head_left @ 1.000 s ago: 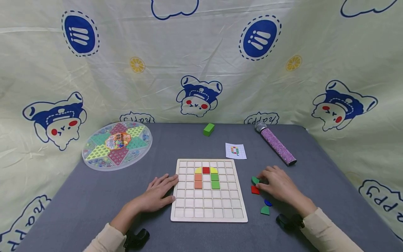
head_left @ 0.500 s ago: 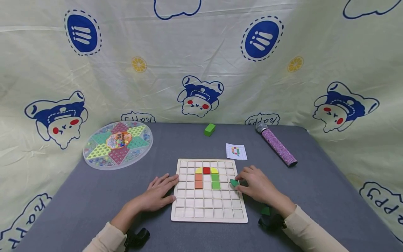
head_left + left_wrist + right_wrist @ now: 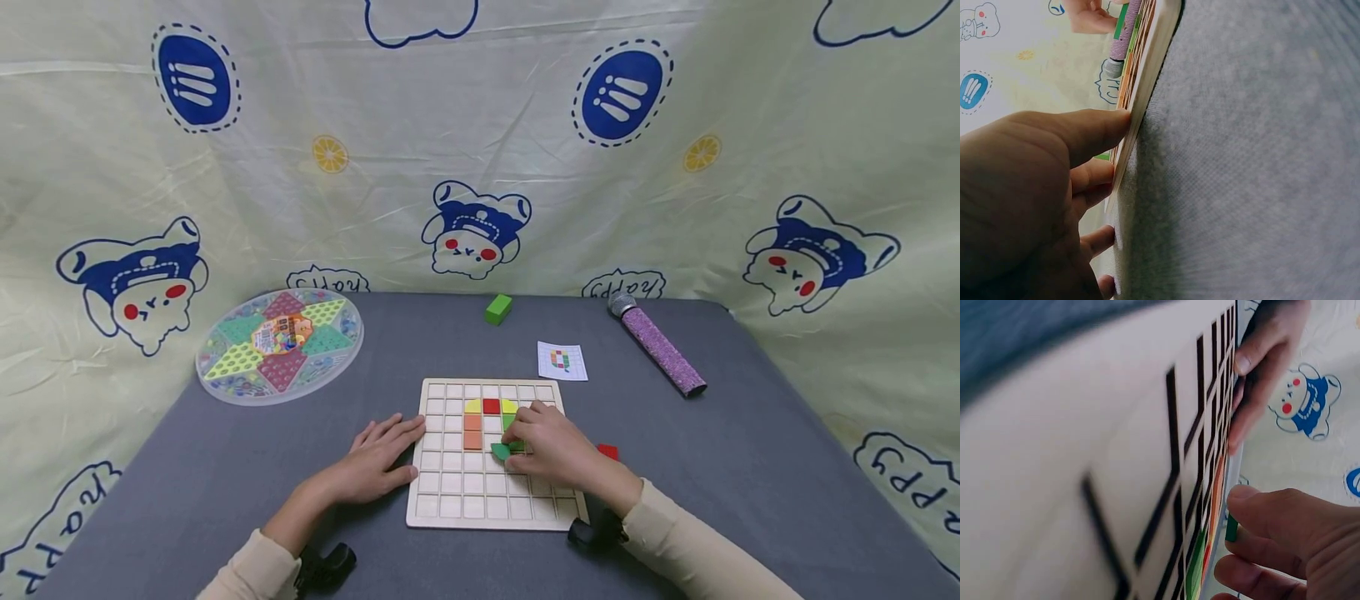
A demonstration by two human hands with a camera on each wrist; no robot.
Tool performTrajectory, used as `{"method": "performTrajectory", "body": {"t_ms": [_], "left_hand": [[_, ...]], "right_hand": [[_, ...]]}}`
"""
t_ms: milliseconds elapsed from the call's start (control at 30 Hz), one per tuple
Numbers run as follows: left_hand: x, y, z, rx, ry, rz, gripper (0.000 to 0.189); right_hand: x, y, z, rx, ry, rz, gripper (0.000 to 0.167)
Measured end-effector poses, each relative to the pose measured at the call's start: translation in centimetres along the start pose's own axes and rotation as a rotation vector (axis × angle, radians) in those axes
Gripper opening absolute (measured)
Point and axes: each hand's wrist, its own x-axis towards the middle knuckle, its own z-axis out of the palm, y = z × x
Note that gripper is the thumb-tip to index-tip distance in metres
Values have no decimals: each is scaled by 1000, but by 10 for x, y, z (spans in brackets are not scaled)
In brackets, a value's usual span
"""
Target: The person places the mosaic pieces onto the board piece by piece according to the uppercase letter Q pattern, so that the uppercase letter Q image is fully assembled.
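A wooden grid board (image 3: 444,485) lies on the table with yellow, red, orange and green tiles set in its upper middle squares. Between thumb and fingertips my right hand (image 3: 553,446) pinches a dark green tile with a curved edge (image 3: 500,452), over the board just below the green squares. In the right wrist view this tile (image 3: 1232,529) shows edge-on. My left hand (image 3: 375,462) touches the board's left edge, fingers fairly straight; the left wrist view shows its thumb (image 3: 1100,132) against the board's side. A red tile (image 3: 608,452) lies right of the board, partly behind my right wrist.
A small card with a coloured grid pattern (image 3: 562,362) lies behind the board. Farther back are a green block (image 3: 498,309) and a purple glittery microphone (image 3: 663,350). At the back left lies a round Chinese checkers set (image 3: 279,347). A printed cloth hangs behind the table.
My right hand has picked the dark green tile from beside the board and carried it left over the grid. My left hand has stayed at the board's edge.
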Motion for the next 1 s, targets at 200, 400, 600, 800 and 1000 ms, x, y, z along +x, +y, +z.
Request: {"method": "performTrajectory", "body": {"t_ms": [200, 400, 600, 800, 1000], "left_hand": [[-1, 0, 0, 1, 6, 0, 61], [-1, -1, 1, -1, 5, -3, 61], [0, -1, 1, 2, 7, -1, 61], [0, -1, 1, 10, 15, 6, 61], [1, -2, 2, 9, 15, 5, 61]], "right_hand": [[8, -11, 6, 30, -8, -39, 17], [14, -19, 10, 39, -46, -31, 15], [18, -22, 14, 5, -52, -42, 15], [19, -25, 13, -3, -63, -46, 15], [19, -26, 12, -27, -42, -58, 15]]}}
